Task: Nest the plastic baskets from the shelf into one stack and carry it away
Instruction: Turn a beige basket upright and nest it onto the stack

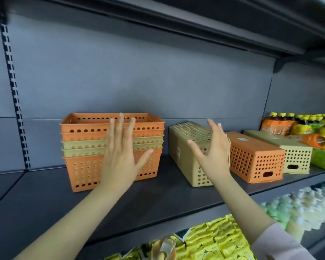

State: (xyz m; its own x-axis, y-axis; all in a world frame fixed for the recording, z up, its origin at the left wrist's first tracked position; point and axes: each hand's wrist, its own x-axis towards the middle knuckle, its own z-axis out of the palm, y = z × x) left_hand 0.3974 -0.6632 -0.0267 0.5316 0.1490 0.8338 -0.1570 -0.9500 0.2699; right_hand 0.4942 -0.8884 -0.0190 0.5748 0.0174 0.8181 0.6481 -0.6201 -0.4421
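1. I count five nested baskets in one stack (86, 147) on the shelf (45, 194): three orange, two yellow-green.
2. I count three upturned baskets: tan (184, 147), orange (255, 156), tan (293, 152).
3. Left grip (120, 152) and right grip (212, 149) are spread wide, holding nothing.
4. The shelf left of the stack lies bare.

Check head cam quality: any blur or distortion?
Head view: wide-angle bend on the upper shelf edge; blur at the lower right packets; stacked baskets and both hands, left hand and right hand, fairly sharp; even light, no glare.
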